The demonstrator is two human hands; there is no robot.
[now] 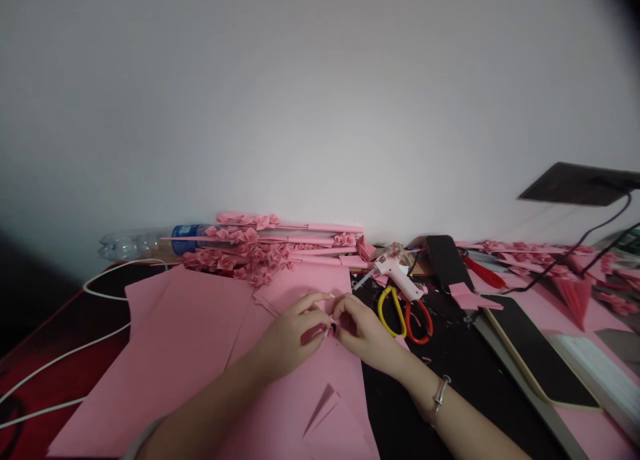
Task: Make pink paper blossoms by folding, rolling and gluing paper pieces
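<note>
My left hand [295,330] and my right hand [363,327] meet over the pink paper sheets [200,340], fingertips nearly together. Between them is a small piece of pink paper [333,321], mostly hidden by the fingers, so its shape cannot be made out. Both hands pinch it with thumb and fingers. Below them lies a folded pink paper piece [333,420]. Just right of my right hand are scissors [393,313] with one yellow and one red handle loop. A pink glue gun [397,273] rests behind them.
Pink paper flowers [260,253] are heaped along the wall beside a clear plastic bottle [135,245]. At right lie a black phone [445,260], a tablet-like device [540,350] and more paper flowers [530,257]. A white cable [65,363] curves across the left side.
</note>
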